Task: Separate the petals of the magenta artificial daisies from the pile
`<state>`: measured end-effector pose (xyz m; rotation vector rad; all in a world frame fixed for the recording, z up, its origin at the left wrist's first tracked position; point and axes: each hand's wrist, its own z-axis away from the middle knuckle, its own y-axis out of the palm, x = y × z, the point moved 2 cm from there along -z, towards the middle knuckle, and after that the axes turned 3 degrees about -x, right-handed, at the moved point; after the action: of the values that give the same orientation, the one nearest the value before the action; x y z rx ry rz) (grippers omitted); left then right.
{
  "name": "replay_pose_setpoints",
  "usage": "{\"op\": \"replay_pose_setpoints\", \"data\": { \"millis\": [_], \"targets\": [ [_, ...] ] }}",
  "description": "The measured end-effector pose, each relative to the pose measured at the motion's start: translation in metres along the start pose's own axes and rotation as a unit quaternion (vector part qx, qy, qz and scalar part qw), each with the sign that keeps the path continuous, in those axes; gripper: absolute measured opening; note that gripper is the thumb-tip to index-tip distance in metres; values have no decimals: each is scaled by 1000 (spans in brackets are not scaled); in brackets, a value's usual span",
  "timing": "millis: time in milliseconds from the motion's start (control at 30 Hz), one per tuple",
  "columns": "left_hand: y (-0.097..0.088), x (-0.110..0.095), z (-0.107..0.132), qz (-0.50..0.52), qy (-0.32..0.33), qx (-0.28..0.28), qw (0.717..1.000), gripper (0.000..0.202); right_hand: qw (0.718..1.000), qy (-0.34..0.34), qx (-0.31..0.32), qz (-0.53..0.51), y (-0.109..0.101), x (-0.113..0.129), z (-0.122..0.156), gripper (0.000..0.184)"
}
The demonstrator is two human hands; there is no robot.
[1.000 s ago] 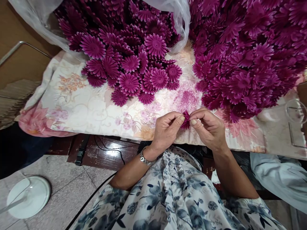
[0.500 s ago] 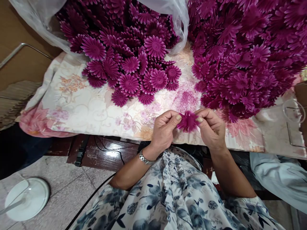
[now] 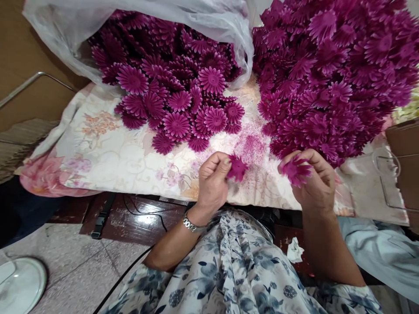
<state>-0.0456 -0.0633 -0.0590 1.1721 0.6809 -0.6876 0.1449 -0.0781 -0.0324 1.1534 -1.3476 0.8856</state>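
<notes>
My left hand (image 3: pixel 212 183) pinches a magenta flower piece (image 3: pixel 237 168) between thumb and fingers, just above the near edge of the floral cloth (image 3: pixel 108 148). My right hand (image 3: pixel 314 181) curls around a second magenta flower piece (image 3: pixel 296 170), a hand's width to the right. Behind the left hand, flat flower heads (image 3: pixel 178 98) spill out of a clear plastic bag (image 3: pixel 137 17). A big heap of flowers (image 3: pixel 330 69) rises behind the right hand. Magenta dust (image 3: pixel 250 141) stains the cloth between the two piles.
A dark wooden table edge (image 3: pixel 140 213) runs under the cloth. A white round fan base (image 3: pixel 19 283) sits on the tiled floor at lower left. A metal rail (image 3: pixel 36 80) and cardboard stand at left. Another person's pale blue sleeve (image 3: pixel 382 253) is at lower right, a clear container (image 3: pixel 386 163) above it.
The single flower held between both hands has been pulled into two pieces. My right hand moved right with one piece; my left hand stayed with the other. The view tilted slightly downward.
</notes>
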Motion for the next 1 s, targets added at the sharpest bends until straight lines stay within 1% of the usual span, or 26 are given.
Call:
{"op": "replay_pose_setpoints", "data": {
  "millis": [67,100,133,167,200,233,267,300,333,367,433,467,500,533,567,600,633,667,700,733,767,800,867,900,967,1000],
  "targets": [
    [-3,-6,-4,-1,9,-21,1000,33,998,-18,-52,5,-8,5,-4,15],
    [-3,-8,-5,-12,5,-16,1000,33,995,-50,-79,36,-14,11,-8,15],
    [-3,-9,-5,-24,-5,-5,1000,32,985,-101,-110,89,-21,19,-15,13],
    [-2,-9,-5,-32,-19,7,999,31,961,-167,-151,161,-29,30,-22,12],
    [-1,-8,-5,-37,-35,16,999,31,916,-243,-202,246,-37,43,-31,11],
    [0,-7,-4,-37,-50,19,998,32,853,-315,-255,330,-46,56,-40,11],
    [1,-6,-3,-34,-64,18,997,32,778,-370,-301,409,-55,69,-50,10],
    [3,-5,-3,-32,-74,16,997,33,719,-392,-318,478,-63,79,-60,10],
    [4,-4,-2,-32,-81,13,996,33,689,-383,-299,538,-69,87,-70,12],
    [5,-3,-2,-34,-86,13,996,33,679,-353,-258,589,-75,91,-78,16],
    [7,-2,-2,-40,-91,16,995,32,697,-281,-164,640,-78,91,-84,26],
    [8,-2,-1,-42,-93,19,995,32,711,-263,-134,639,-75,88,-81,29],
    [10,-1,-1,-43,-94,22,994,32,730,-263,-120,619,-69,84,-75,30],
    [12,-1,-1,-42,-94,27,994,32,758,-277,-115,580,-60,78,-66,28],
    [14,0,-1,-42,-90,34,994,31,795,-285,-98,527,-49,71,-55,24],
    [15,0,-1,-44,-83,43,995,30,839,-277,-62,465,-36,62,-45,20],
    [17,1,-1,-48,-73,56,995,29,882,-249,-10,400,-23,51,-34,20],
    [18,2,-1,-55,-61,73,994,27,918,-199,54,339,-10,40,-25,25],
    [19,3,0,-64,-50,94,992,25,941,-139,115,286,2,29,-16,34],
    [19,5,0,-74,-42,117,989,24,953,-78,167,241,13,18,-9,42],
    [19,6,1,-88,-37,139,986,22,959,-24,199,202,21,8,-3,43],
    [18,7,2,-102,-34,156,982,21,963,19,212,163,27,0,1,38],
    [14,9,3,-127,-31,168,977,21,972,79,203,86,33,-12,5,20],
    [12,9,3,-136,-25,163,977,21,976,96,189,50,34,-15,6,16],
    [9,8,3,-146,-3,150,978,21,981,114,156,0,34,-19,7,15],
    [9,8,3,-152,10,153,976,20,984,115,138,-13,34,-19,7,16]
  ]
}}
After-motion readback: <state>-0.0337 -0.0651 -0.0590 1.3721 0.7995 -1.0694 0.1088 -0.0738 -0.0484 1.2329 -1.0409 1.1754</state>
